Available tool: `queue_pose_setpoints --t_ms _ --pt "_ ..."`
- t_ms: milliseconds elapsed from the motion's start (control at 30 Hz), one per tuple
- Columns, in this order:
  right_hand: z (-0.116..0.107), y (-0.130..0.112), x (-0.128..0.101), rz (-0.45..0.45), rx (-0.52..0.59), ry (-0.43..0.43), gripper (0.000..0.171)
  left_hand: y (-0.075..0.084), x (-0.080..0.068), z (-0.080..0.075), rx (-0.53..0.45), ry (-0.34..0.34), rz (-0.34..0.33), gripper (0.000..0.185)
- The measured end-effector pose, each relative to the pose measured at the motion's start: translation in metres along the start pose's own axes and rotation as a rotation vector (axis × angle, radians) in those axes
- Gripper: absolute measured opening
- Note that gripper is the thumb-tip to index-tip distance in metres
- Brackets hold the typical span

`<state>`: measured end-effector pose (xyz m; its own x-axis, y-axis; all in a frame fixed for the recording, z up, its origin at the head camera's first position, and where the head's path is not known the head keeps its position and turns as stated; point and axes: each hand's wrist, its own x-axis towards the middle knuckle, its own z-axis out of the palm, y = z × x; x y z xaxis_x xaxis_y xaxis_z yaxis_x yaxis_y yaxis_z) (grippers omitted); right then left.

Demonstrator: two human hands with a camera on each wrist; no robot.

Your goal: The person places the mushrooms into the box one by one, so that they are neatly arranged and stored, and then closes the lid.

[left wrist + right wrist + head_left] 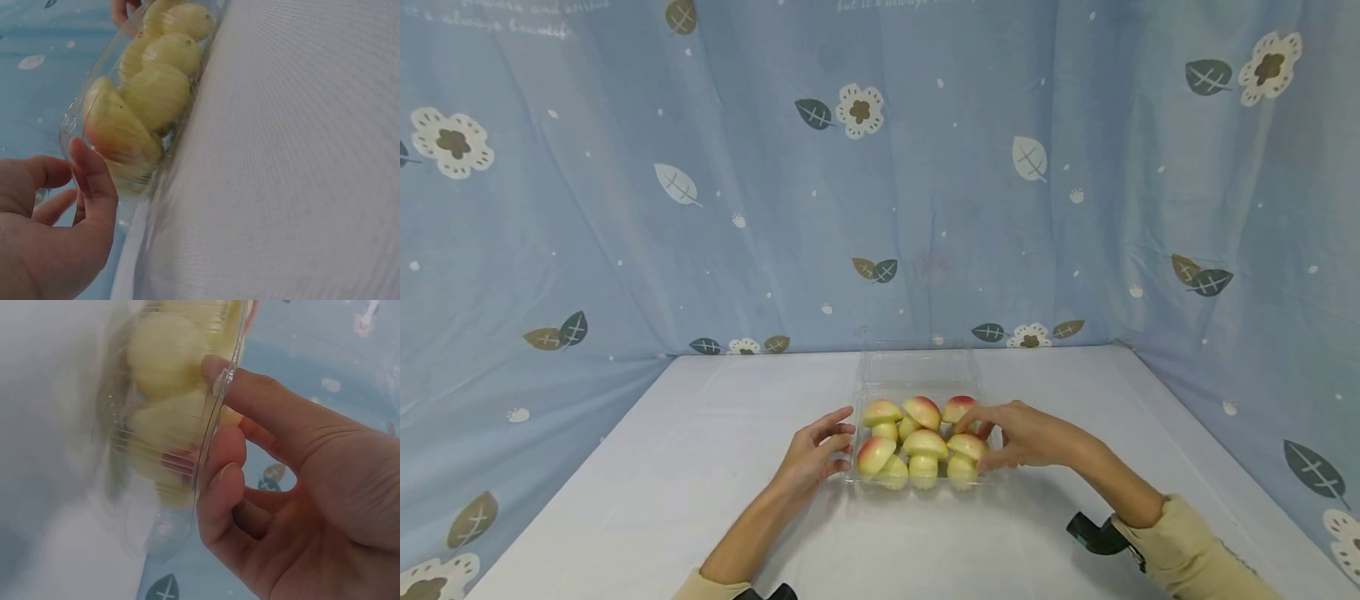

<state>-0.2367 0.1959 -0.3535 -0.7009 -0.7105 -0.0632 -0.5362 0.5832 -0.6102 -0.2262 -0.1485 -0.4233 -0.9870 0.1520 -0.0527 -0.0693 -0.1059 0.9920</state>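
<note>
A clear plastic clamshell box (917, 371) stands on the white table, its lid tipped open toward the back. Several yellow-and-red mushroom-shaped pieces (922, 446) fill it. My left hand (831, 442) rests against the box's left wall with its fingers spread and relaxed. In the left wrist view the thumb of that hand (72, 165) touches the box wall (69, 125) beside the pieces (156, 94). My right hand (988, 437) curls over the box's right side. In the right wrist view its fingers (225, 444) pinch the clear rim (215, 406).
The white table (715, 433) is walled on three sides by a blue curtain (625, 208) printed with flowers and leaves. A black wrist mount (1093, 533) sits on my right forearm near the front edge.
</note>
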Motion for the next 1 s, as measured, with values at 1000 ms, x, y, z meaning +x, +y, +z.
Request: queue_pose_setpoints --t_ms 1000 --pt "-0.016 0.009 -0.002 -0.011 -0.001 0.139 0.036 0.001 -0.001 0.001 -0.008 0.002 -0.006 0.053"
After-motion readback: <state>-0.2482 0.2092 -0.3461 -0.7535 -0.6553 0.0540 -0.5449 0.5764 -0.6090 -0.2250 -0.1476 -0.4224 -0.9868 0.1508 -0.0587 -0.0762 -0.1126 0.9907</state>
